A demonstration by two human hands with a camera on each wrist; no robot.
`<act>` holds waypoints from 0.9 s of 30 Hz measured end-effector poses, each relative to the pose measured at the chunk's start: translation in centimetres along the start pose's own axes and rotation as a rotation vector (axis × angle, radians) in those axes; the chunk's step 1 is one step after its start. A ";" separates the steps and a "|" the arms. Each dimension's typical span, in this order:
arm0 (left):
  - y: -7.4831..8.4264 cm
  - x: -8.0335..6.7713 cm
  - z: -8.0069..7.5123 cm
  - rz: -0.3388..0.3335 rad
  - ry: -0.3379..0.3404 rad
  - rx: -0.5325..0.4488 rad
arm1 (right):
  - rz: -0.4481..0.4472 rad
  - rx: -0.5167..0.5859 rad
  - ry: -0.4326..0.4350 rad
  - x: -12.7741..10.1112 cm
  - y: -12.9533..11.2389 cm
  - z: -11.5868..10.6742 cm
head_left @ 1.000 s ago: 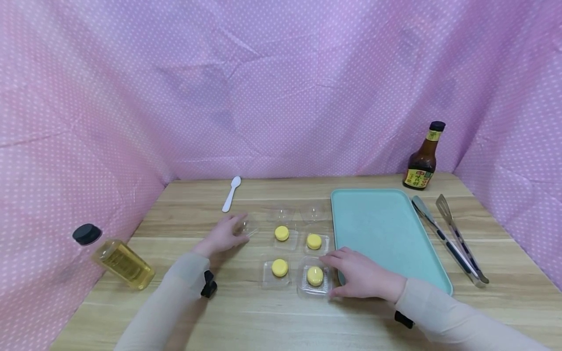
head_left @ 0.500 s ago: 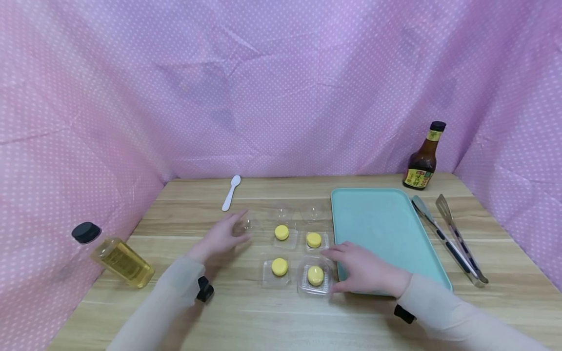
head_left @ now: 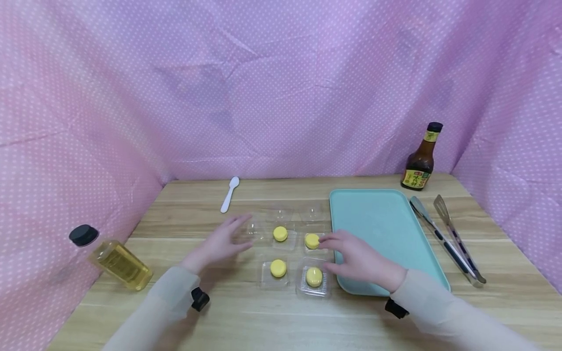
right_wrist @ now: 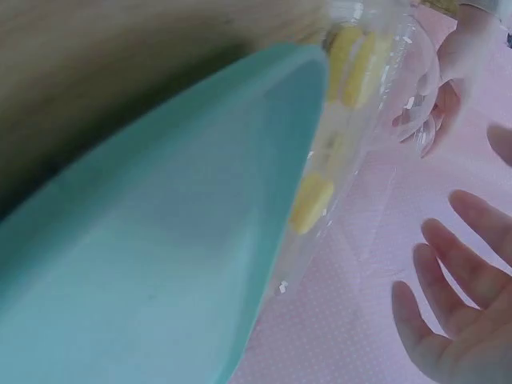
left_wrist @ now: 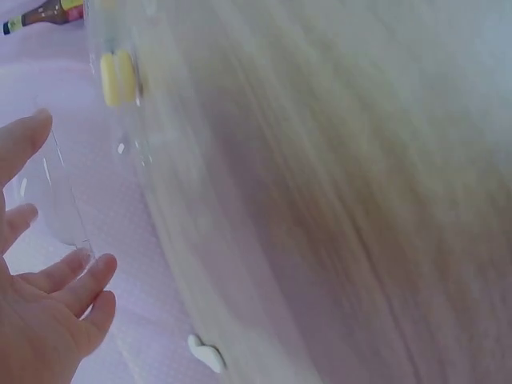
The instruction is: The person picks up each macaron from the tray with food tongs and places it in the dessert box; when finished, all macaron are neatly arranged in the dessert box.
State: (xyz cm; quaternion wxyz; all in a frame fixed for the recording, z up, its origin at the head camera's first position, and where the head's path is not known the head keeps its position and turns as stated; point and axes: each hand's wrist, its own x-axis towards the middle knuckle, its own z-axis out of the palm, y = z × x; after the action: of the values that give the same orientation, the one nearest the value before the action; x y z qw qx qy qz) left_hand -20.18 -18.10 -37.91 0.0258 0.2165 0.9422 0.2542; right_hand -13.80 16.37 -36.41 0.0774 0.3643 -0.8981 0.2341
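Four clear plastic clamshell boxes sit in a two-by-two block on the wooden table, each with a round yellow cake inside. Your right hand hovers over the right-hand pair: its fingertips reach the far right cake, while the near right box lies just under and left of the palm. The fingers are loosely spread and, as far as the head view shows, they grasp nothing. Your left hand is also relaxed and empty, fingers extended toward an open clear lid just beyond the fingertips; the far left cake and near left cake lie to its right.

You seem to be between grasps, settling on which box to handle. The next move likely calls for a light pinch on a thin plastic edge, since these shells flex and slide.

Right of your right hand lies a teal tray, touching your wrist side. Beyond it are metal tongs and a dark sauce bottle whose yellow label is too small to read. Left of your left arm lies an oil bottle; ahead, a white spoon.
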 end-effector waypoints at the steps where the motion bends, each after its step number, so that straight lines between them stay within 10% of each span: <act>1: 0.2 -0.1 0.0 0.003 -0.002 0.001 | -0.015 -0.001 0.026 0.2 -0.1 0.0; 27: 3.1 -2.5 0.4 0.263 -0.018 0.084 | 0.085 0.054 -0.110 3.9 -2.6 2.1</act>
State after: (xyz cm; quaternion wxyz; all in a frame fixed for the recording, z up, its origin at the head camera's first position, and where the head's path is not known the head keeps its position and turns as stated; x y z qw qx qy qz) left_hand -16.63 -16.53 -36.89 -0.0086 0.3413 0.9153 0.2137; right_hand -14.75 11.36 -36.17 0.0081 0.3400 -0.9090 0.2409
